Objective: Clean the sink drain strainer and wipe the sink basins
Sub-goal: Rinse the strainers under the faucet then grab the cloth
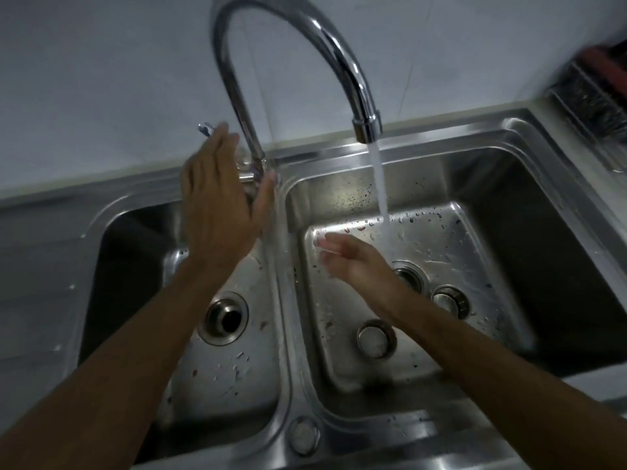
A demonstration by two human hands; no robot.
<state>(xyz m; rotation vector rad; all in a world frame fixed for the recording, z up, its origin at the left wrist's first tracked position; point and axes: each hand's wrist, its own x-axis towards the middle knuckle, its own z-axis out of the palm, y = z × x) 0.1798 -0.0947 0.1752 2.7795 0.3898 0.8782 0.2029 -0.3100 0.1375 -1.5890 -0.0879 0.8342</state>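
A steel double sink lies below me. The left basin [135, 252] has an open drain hole [224, 318]. In the right basin [475, 239] two round strainer pieces [376, 338] [449, 300] lie loose beside its drain [409, 276]. Water [381, 184] runs from the tall curved tap [305, 32] into the right basin. My left hand [219, 205] is flat and open at the tap's base, its fingertips by the lever handle [205, 128]. My right hand [353, 261] is open and blurred, low in the right basin just left of the stream.
A dish rack [590, 96] with a red item stands on the counter at the far right. White wall tiles rise behind the tap. A round cap [303, 435] sits on the near rim between the basins. Droplets and specks dot both basin floors.
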